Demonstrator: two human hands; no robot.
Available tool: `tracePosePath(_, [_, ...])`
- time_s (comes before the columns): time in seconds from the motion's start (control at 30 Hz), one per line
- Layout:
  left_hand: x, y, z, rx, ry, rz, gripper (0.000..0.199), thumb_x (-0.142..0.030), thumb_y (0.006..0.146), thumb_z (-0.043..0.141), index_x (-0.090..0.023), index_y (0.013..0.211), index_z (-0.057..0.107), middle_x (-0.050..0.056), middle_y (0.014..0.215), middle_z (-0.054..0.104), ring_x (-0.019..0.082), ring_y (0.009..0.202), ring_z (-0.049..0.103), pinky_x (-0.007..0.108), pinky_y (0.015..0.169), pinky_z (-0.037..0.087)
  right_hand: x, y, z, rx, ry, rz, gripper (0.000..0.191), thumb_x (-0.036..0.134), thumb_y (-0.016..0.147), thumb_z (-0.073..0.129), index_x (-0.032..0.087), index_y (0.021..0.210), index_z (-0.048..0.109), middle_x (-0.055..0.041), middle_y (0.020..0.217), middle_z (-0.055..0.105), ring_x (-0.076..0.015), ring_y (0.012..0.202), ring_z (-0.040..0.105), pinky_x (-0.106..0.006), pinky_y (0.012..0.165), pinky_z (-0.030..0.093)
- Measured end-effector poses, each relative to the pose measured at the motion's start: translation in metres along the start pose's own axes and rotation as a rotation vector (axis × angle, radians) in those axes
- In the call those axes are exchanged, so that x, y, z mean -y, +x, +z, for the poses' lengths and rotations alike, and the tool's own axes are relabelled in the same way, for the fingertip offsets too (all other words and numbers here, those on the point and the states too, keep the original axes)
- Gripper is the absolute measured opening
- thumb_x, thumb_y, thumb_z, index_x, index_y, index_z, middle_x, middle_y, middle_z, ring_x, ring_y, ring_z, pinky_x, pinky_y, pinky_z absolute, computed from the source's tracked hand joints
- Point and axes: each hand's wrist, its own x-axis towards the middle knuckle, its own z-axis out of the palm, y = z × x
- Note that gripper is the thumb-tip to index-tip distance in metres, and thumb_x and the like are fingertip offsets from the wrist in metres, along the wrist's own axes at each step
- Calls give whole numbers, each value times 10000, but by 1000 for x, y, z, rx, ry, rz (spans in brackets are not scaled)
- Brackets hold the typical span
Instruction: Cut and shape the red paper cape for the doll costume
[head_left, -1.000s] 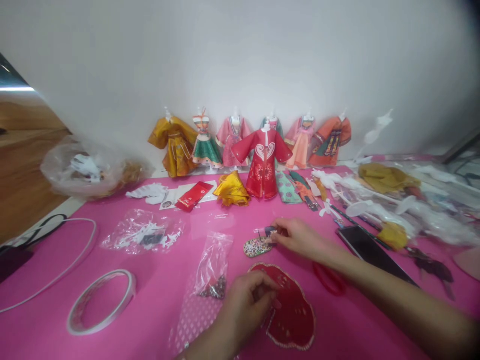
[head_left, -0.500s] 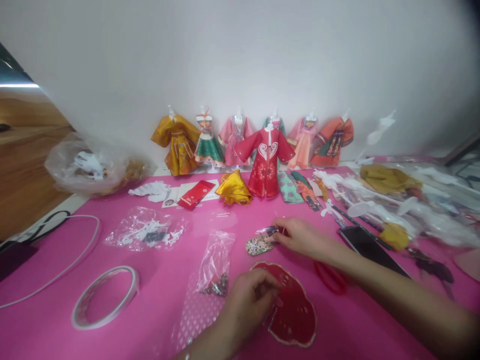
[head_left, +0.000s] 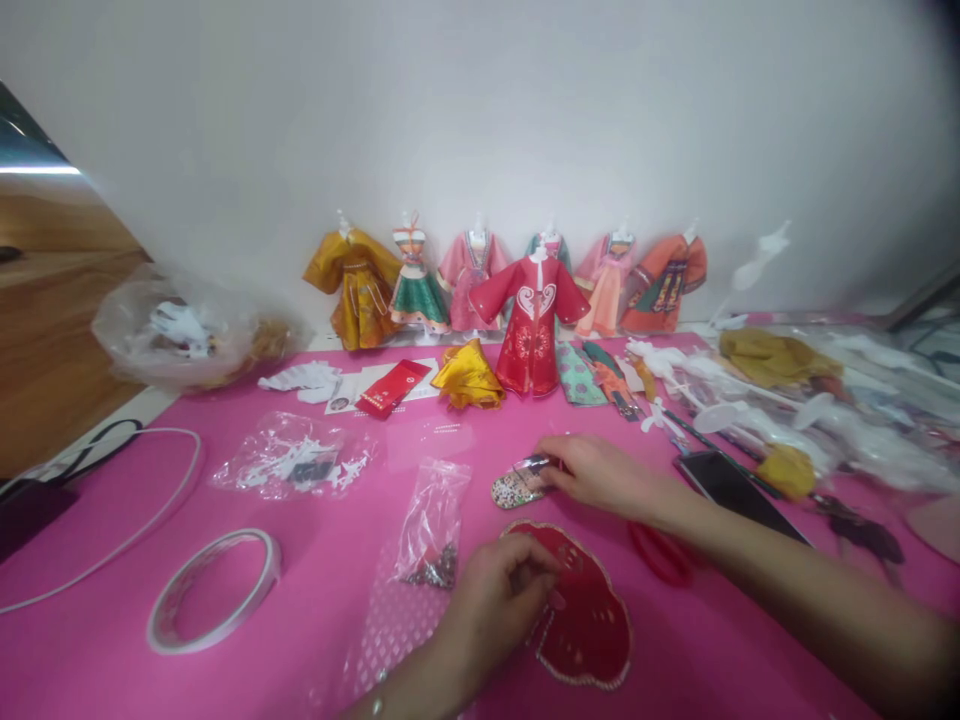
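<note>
Red piece (head_left: 589,620) with pale edging lies flat. Left hand (head_left: 499,605) over its left edge, fingers curled, fingertip gap and hold unclear. Right hand (head_left: 592,475) beyond it, fingers bent at speckled oval (head_left: 511,488), grip unclear. Clear bag (head_left: 433,505) left of red piece.

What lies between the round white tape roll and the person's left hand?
A clear plastic bag with small dark pieces and a white-dotted clear sheet lie there, visible in the head view.

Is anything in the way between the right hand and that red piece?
Nothing visible stands between the right hand, at the speckled oval dish, and the red piece. The left hand covers part of its left side.
</note>
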Motion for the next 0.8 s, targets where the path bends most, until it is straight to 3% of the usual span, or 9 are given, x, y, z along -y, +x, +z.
tracePosePath(0.8, [-5, -1, -2, -9, 15, 17, 60, -130, 770, 600, -163, 765, 651, 38, 689, 712, 155, 624, 658, 234, 560, 451, 1, 3, -5, 2, -43, -21, 124, 117, 841, 561, 174, 899, 653, -62, 839, 703, -191, 765, 609, -263, 630, 312])
